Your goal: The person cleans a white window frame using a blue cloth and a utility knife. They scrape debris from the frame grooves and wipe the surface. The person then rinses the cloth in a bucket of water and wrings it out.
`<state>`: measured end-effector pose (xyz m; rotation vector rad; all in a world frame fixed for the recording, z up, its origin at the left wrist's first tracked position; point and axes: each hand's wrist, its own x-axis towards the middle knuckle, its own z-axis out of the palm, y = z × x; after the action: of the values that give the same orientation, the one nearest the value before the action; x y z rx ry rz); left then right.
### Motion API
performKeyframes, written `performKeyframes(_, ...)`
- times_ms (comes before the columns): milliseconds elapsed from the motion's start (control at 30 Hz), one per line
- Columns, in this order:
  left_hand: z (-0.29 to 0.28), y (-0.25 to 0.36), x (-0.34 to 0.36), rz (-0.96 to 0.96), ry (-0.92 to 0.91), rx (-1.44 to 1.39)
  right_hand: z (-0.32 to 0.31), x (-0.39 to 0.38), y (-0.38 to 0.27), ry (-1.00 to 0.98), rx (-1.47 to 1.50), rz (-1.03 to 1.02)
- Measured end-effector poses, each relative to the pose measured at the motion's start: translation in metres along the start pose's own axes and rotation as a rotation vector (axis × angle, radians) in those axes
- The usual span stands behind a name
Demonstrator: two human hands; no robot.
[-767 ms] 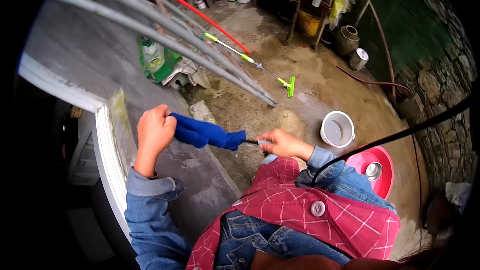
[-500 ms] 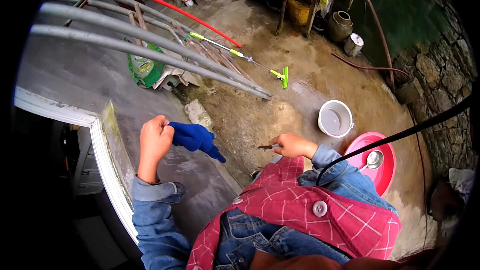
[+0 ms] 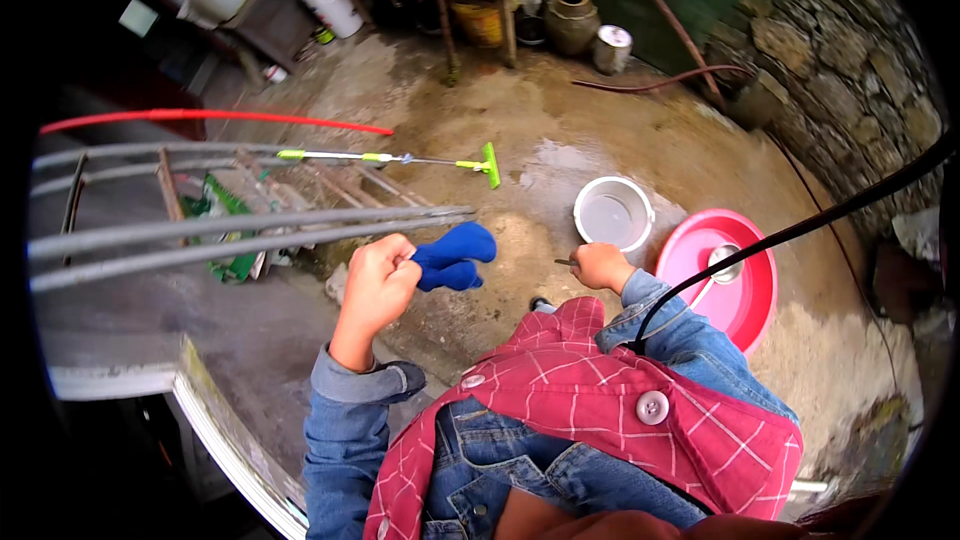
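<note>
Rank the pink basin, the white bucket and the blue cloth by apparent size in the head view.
1. Pink basin, largest, though partly hidden by the sleeve.
2. White bucket.
3. Blue cloth, held in the left hand. It sits nearer the camera, so its true size against the bucket is unsure.

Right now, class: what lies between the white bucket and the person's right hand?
In the head view, only bare wet ground separates the white bucket from the right hand, which grips a thin dark object.
</note>
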<state>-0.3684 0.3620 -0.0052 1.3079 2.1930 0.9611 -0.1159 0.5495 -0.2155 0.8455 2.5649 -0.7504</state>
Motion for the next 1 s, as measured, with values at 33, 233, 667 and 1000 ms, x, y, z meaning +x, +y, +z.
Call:
performKeyframes(33,0.012,0.004,0.011,-0.001,-0.064,0.027,0.005,-0.006,0.018,0.017,0.011,0.017)
performKeyframes(233,0.095,0.038,0.078,0.234,-0.262,-0.028,0.011,-0.078,0.061,0.268,0.204,0.267)
performKeyframes(667,0.266,0.047,0.159,0.308,-0.506,-0.175,0.1,-0.205,0.023,0.386,0.436,0.751)
performKeyframes(1000,0.266,-0.126,0.101,-0.357,-0.741,-0.464,0.121,-0.196,-0.001,0.344,0.56,0.74)
